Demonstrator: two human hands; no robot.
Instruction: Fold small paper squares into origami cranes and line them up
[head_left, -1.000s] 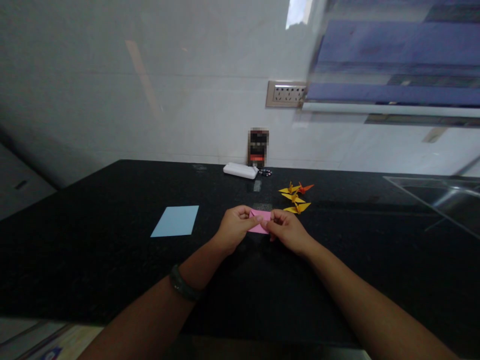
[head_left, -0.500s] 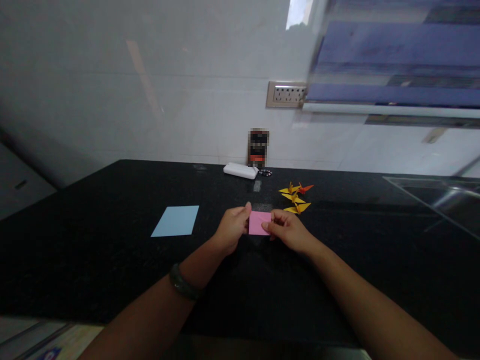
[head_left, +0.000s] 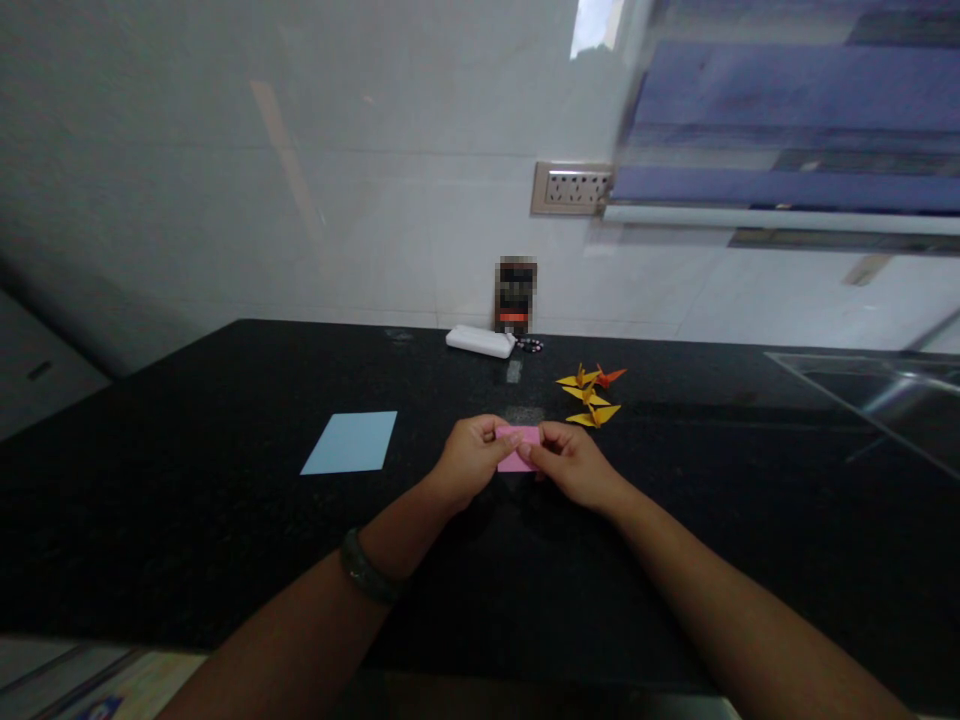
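Note:
A small folded square of pink origami paper (head_left: 516, 463) is held just above the dark counter between my two hands. My left hand (head_left: 471, 458) grips its left edge, thumb laid across the top face. From the right side, my right hand (head_left: 574, 462) pinches the paper, its thumb close to the left thumb near the middle. Fingers beneath the paper are mostly hidden. Left of my hands a light blue paper sheet (head_left: 351, 443) lies flat. Beyond my right hand sit several folded paper cranes (head_left: 591, 396), yellow and orange.
The black countertop (head_left: 225, 540) runs back to a pale tiled wall. Against it lie a white power bank (head_left: 480, 342) with a dark beaded strap and a blurred-out upright object (head_left: 516, 295). A sink (head_left: 900, 400) is at the right; a socket (head_left: 571, 188) is on the wall.
My left thumb has come down from pointing up at the paper's edge onto its top face, beside the right thumb. The right hand has hardly moved.

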